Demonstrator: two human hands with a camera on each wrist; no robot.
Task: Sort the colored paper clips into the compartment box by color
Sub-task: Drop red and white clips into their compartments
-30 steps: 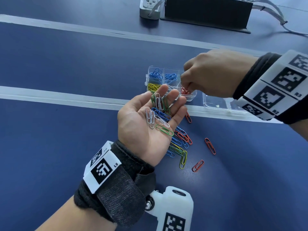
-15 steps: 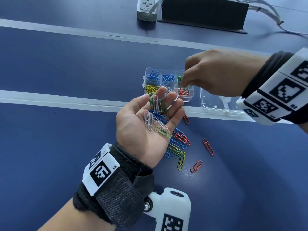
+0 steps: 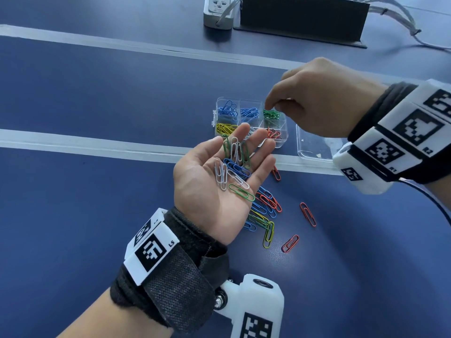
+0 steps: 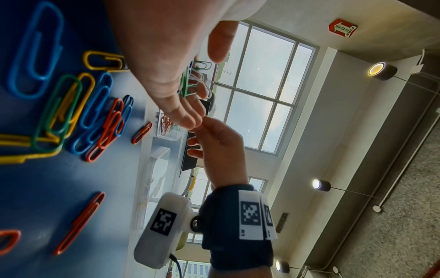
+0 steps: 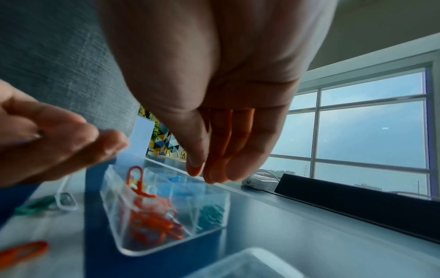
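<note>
My right hand (image 3: 314, 103) hovers, fingers loosely extended and empty, over the compartment box (image 3: 283, 140). Remaining clips (image 3: 235, 167) lie nearer me, in my flat, upturned left hand (image 3: 219, 181).

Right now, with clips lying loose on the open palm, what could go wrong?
The left hand is flat, so its clips may slide off onto the pile below. The right hand hovers over the green section, beside the red one; a drop could land wrong. The palm's fingertips are close to the box and might nudge it.
</note>
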